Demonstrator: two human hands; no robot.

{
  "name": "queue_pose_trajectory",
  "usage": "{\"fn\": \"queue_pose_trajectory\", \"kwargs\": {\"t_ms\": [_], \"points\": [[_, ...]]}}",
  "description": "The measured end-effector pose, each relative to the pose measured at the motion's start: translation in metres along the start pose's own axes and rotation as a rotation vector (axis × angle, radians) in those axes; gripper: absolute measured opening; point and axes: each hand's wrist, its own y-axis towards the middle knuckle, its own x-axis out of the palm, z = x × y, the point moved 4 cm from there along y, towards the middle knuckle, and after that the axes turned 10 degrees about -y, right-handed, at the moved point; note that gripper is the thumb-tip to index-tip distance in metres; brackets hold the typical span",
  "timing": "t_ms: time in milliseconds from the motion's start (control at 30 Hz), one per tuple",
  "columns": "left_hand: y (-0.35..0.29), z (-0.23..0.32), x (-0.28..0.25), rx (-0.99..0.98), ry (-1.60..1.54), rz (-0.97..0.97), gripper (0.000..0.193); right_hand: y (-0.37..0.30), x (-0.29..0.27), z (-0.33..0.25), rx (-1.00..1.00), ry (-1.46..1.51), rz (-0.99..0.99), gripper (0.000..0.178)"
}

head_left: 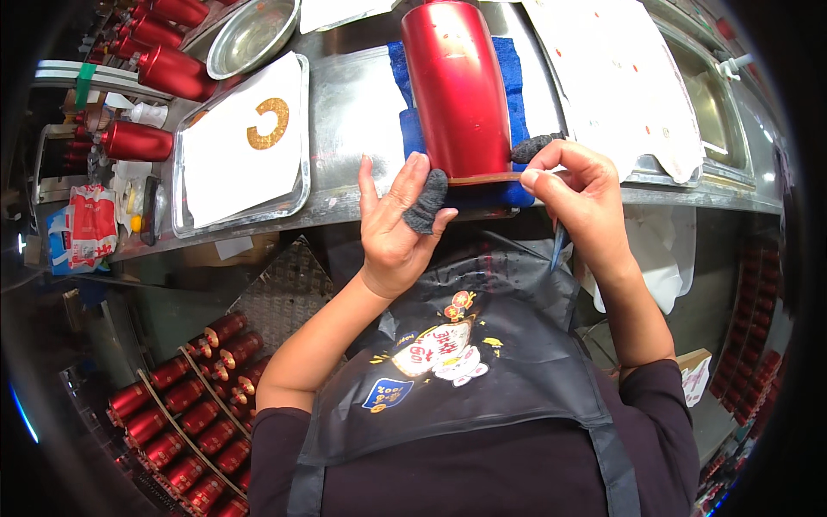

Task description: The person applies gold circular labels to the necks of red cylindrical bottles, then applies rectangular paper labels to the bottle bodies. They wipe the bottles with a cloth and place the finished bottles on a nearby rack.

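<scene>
A glossy red bottle (457,90) lies on a blue cloth (508,73) at the bench's front edge, its base toward me. Along the rim of that base runs a thin brown strip (487,179). My right hand (586,194) pinches the strip's right end between thumb and finger. From under that palm sticks a slim blue-grey tool (558,246), mostly hidden. My left hand (401,220) has its fingers spread, with fingertips against the base's left side near the strip's other end. Dark grey finger covers sit on one finger of each hand.
Left of the bottle, a metal tray (301,185) holds a white sheet with a golden-brown C-shaped piece (268,123). Behind it stands a metal bowl (252,36). A white sheet with small red bits (603,77) lies right. Racked red bottles (198,418) stand lower left.
</scene>
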Motion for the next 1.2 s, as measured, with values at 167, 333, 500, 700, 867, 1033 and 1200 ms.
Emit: {"fn": "queue_pose_trajectory", "kwargs": {"t_ms": [167, 333, 500, 700, 867, 1033, 1200], "points": [[0.013, 0.009, -0.002, 0.069, 0.129, -0.054, 0.033, 0.001, 0.0, 0.009, 0.019, 0.027, 0.015, 0.01], [0.031, 0.022, -0.001, 0.118, 0.224, -0.07, 0.03, 0.004, -0.002, 0.014, 0.027, 0.001, -0.013, 0.008], [0.052, 0.034, 0.015, 0.214, 0.301, -0.073, 0.029, 0.004, 0.0, 0.018, 0.038, -0.027, 0.004, 0.008], [0.041, 0.01, 0.006, -0.046, -0.007, 0.054, 0.05, 0.003, 0.002, 0.017, 0.056, -0.022, -0.046, 0.008], [0.005, 0.004, -0.003, -0.047, -0.027, 0.037, 0.041, 0.003, 0.002, 0.012, 0.036, 0.004, -0.032, 0.008], [0.005, 0.009, 0.002, -0.003, 0.046, -0.012, 0.034, 0.004, 0.0, 0.013, 0.046, 0.001, -0.019, 0.008], [0.033, 0.026, 0.003, 0.115, 0.174, -0.031, 0.027, 0.006, -0.003, 0.015, 0.032, -0.007, -0.02, 0.008]]}}
